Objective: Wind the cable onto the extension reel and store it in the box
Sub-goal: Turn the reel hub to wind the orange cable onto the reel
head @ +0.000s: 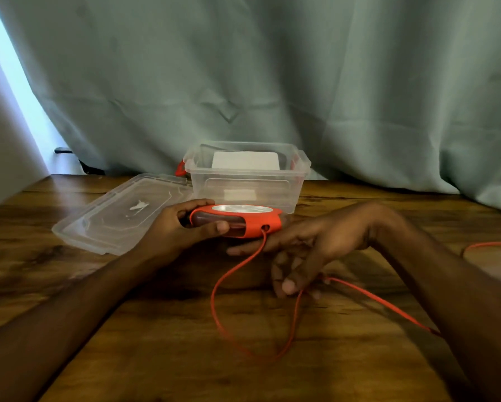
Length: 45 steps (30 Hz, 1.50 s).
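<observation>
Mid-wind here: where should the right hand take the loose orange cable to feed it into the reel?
Probably pinch the cable just below the reel's exit hole, coming from the right. That stretch hangs free in the air, while the left hand grips the reel's other end.

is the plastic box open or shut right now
Open. The clear box has no cover on it; its lid lies flat on the table to its left.

A home: curtain (272, 68) draped behind a wooden table (156, 329).
</observation>
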Each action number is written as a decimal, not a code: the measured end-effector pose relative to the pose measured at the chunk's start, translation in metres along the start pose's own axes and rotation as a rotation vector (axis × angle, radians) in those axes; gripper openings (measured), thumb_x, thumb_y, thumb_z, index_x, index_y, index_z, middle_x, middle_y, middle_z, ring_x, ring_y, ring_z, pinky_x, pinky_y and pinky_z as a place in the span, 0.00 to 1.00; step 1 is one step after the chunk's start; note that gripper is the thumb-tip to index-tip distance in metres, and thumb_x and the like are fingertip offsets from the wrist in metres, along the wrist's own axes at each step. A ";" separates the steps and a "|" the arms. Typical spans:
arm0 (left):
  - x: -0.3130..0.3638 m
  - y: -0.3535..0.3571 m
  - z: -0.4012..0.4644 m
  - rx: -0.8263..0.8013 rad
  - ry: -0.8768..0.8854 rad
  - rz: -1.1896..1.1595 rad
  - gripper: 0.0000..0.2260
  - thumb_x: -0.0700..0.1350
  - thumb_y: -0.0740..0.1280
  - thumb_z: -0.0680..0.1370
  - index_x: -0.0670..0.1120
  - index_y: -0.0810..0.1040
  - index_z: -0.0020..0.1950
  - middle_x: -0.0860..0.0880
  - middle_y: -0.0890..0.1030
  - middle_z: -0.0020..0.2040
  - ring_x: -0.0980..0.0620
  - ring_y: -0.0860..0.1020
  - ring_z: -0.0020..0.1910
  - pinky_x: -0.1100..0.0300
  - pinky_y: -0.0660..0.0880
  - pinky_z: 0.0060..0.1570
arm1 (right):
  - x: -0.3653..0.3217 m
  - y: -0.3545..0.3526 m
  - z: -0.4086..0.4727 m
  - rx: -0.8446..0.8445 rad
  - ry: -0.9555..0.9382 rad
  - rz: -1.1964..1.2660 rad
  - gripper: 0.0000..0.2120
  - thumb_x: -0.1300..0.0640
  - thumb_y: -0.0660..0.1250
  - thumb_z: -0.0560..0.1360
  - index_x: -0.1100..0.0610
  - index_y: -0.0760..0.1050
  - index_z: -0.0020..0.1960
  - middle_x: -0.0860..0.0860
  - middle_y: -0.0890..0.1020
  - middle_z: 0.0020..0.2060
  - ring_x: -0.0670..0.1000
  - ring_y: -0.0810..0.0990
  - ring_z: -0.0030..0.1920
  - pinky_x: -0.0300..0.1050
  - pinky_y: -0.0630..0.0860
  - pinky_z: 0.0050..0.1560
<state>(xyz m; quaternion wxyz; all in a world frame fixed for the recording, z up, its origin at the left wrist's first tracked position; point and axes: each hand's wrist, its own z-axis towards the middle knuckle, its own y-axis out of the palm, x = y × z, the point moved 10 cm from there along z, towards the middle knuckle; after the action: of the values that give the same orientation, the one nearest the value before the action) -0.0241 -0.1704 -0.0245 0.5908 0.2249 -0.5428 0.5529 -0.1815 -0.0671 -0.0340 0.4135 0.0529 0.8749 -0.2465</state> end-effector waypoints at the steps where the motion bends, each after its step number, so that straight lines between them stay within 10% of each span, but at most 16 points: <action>1: 0.002 0.002 -0.001 -0.007 0.001 -0.011 0.38 0.76 0.74 0.55 0.57 0.81 0.58 0.60 0.86 0.52 0.61 0.83 0.52 0.73 0.76 0.46 | 0.000 0.000 0.000 -0.011 -0.047 0.025 0.31 0.66 0.68 0.80 0.45 0.67 0.79 0.56 0.83 0.54 0.55 0.82 0.41 0.46 0.76 0.39; 5: 0.004 0.008 -0.002 -0.060 0.004 0.038 0.39 0.75 0.74 0.56 0.56 0.80 0.62 0.61 0.85 0.54 0.61 0.82 0.54 0.72 0.76 0.46 | -0.007 -0.016 -0.006 0.083 -0.114 -0.047 0.08 0.64 0.65 0.83 0.56 0.82 0.56 0.53 0.85 0.46 0.47 0.82 0.33 0.34 0.69 0.26; 13: 0.001 0.007 -0.001 -0.042 -0.003 0.078 0.44 0.75 0.75 0.53 0.58 0.77 0.64 0.67 0.83 0.53 0.67 0.81 0.53 0.75 0.76 0.44 | 0.009 -0.023 -0.011 0.274 0.563 -0.425 0.32 0.29 0.61 0.77 0.58 0.83 0.54 0.54 0.90 0.44 0.55 0.90 0.43 0.46 0.82 0.46; 26: -0.009 0.007 0.001 -0.042 -0.056 0.170 0.46 0.67 0.81 0.55 0.54 0.73 0.71 0.59 0.79 0.60 0.63 0.80 0.53 0.77 0.75 0.41 | -0.027 -0.047 -0.038 0.602 0.721 -0.842 0.15 0.43 0.72 0.76 0.48 0.69 0.42 0.45 0.80 0.35 0.44 0.79 0.34 0.43 0.76 0.42; 34: -0.017 0.009 0.001 -0.116 -0.073 0.219 0.50 0.68 0.81 0.51 0.58 0.72 0.71 0.60 0.79 0.63 0.58 0.78 0.61 0.75 0.76 0.46 | -0.048 -0.059 -0.040 0.771 0.492 -1.136 0.11 0.56 0.69 0.78 0.45 0.68 0.51 0.45 0.73 0.46 0.50 0.72 0.47 0.45 0.67 0.46; 38: -0.016 0.024 -0.004 -0.255 -0.039 0.283 0.51 0.69 0.81 0.49 0.64 0.68 0.70 0.64 0.75 0.65 0.65 0.75 0.63 0.69 0.76 0.57 | -0.034 -0.072 -0.043 0.763 0.398 -0.973 0.11 0.61 0.68 0.76 0.45 0.75 0.51 0.41 0.74 0.41 0.47 0.75 0.46 0.44 0.69 0.40; 45: -0.014 0.032 -0.008 -0.363 -0.016 0.280 0.48 0.63 0.83 0.52 0.67 0.65 0.68 0.68 0.72 0.65 0.75 0.70 0.62 0.78 0.71 0.54 | -0.042 -0.065 -0.016 0.686 -0.015 -0.611 0.26 0.61 0.79 0.71 0.42 0.77 0.64 0.36 0.83 0.59 0.39 0.78 0.36 0.34 0.76 0.38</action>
<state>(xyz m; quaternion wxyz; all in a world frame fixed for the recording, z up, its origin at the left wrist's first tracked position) -0.0471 -0.1605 -0.0501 0.5347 0.0418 -0.6640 0.5210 -0.1844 -0.1118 0.0312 0.2866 -0.0754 0.7151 -0.6331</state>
